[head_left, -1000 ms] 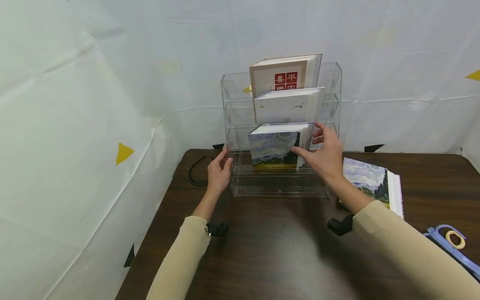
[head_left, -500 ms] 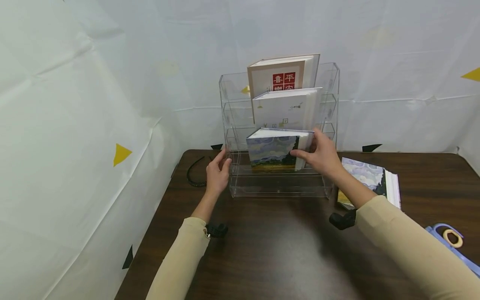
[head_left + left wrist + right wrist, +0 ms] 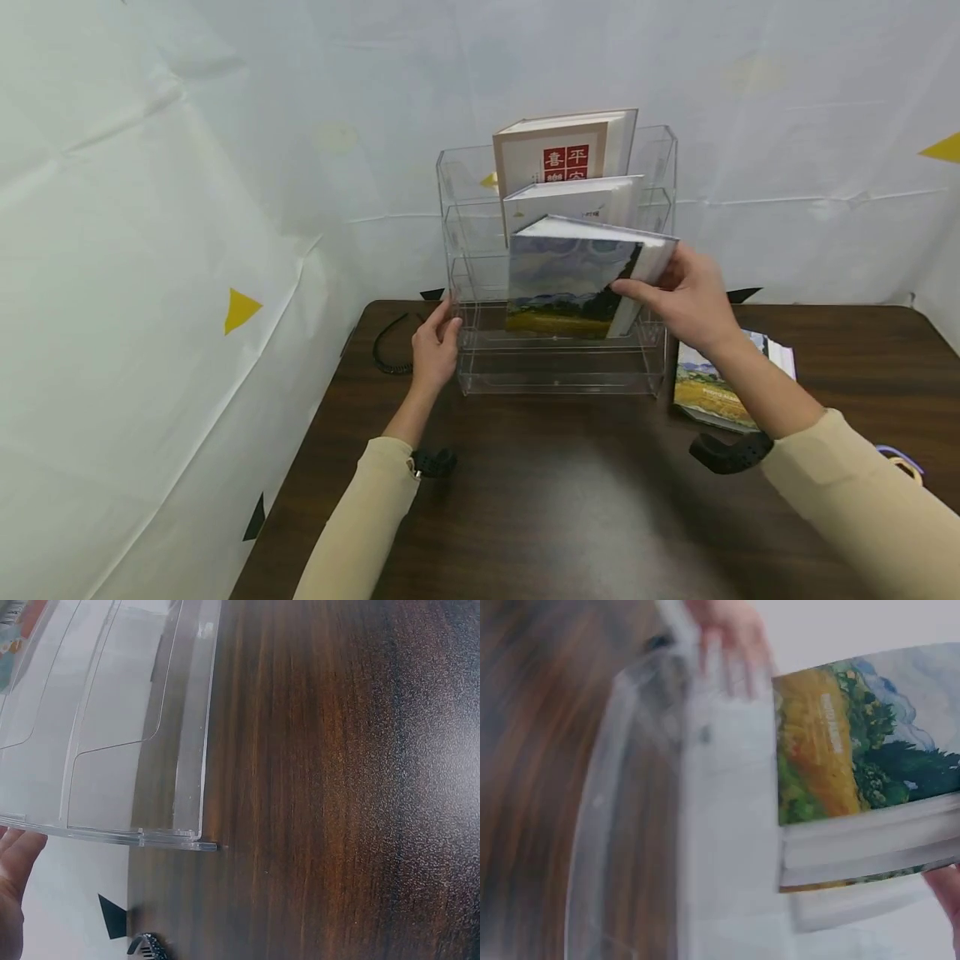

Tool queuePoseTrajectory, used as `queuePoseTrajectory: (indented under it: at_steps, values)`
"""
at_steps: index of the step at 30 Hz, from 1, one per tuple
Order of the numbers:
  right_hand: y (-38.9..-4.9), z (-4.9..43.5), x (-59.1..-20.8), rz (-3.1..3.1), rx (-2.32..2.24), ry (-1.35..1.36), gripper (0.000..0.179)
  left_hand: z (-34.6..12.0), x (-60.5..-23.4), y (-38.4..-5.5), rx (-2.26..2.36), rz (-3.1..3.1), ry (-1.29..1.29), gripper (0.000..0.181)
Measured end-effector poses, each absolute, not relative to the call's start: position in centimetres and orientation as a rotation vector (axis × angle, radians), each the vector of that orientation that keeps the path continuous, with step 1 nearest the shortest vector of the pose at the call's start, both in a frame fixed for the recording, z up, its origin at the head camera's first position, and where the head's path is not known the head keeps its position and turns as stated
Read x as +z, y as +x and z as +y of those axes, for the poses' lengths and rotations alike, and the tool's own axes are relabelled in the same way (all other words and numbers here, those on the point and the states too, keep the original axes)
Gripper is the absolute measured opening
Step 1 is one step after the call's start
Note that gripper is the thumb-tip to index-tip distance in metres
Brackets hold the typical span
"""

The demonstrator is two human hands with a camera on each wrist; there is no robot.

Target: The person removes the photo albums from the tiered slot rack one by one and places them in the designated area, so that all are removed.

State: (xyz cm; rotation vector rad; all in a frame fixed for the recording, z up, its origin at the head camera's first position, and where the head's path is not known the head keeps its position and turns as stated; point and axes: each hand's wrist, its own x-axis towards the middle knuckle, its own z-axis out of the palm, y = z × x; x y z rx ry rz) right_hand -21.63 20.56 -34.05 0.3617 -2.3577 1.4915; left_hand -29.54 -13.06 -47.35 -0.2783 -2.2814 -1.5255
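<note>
My right hand [image 3: 697, 304] pinches a thick photo album [image 3: 562, 279] by its right edge, thumb on the front cover and fingers behind. The cover carries a landscape painting with a golden field, a dark tree and a cloudy sky. In the head view it is tilted and overlaps the lower tiers of a clear acrylic rack [image 3: 558, 385]. In the right wrist view the album [image 3: 870, 742] shows its white page block. My left hand [image 3: 435, 350] rests its extended fingers against the rack's left side; in the left wrist view only part of that hand [image 3: 13, 877] shows.
Higher in the rack stand a white album [image 3: 558, 200] and a beige album [image 3: 528, 158] with red character squares. Another landscape album [image 3: 708, 392] lies on the table right of the rack. A black coiled cord [image 3: 390, 367] lies at left. A blue-and-tan object [image 3: 903, 462] is partly hidden by the right sleeve.
The right hand has first tipped the landscape album forward, then lifted it up and to the right from its lower tier. The left hand has stayed at the rack's side.
</note>
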Motion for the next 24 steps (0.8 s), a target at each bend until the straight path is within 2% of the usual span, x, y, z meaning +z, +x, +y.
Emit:
queuePoseTrajectory:
  at_steps: [3, 6, 9, 13, 17, 20, 24]
  values:
    - [-19.1, 22.4, -33.4, -2.422, 1.551, 0.219, 0.043, -13.1, -47.4, -29.6, -1.523, -2.291, -0.27, 0.044]
    - [-16.6, 24.4, -34.4, -2.517, 1.686, 0.085, 0.049, -13.1, -47.5, -29.6, -1.513, -2.296, -0.269, 0.043]
    - [-14.2, 26.5, -37.1, -2.601, 1.876, -0.035, 0.05, -13.1, -47.5, -29.7, -1.487, -2.295, -0.269, 0.043]
    - [-11.2, 28.8, -41.6, -2.666, 2.107, -0.267, 0.041, -13.1, -47.6, -29.5, -1.487, -2.286, -0.283, 0.043]
    - [-8.8, 30.9, -45.4, -2.737, 2.208, -0.49, 0.044, -13.0, -47.6, -29.4, -1.529, -2.277, -0.302, 0.043]
    - [-7.7, 32.2, -47.2, -2.792, 2.216, -0.598, 0.046, -13.0, -47.6, -29.3, -1.54, -2.272, -0.314, 0.043]
    - [-7.0, 33.1, -48.4, -2.833, 2.234, -0.663, 0.039, -13.0, -47.5, -29.4, -1.545, -2.261, -0.322, 0.042]
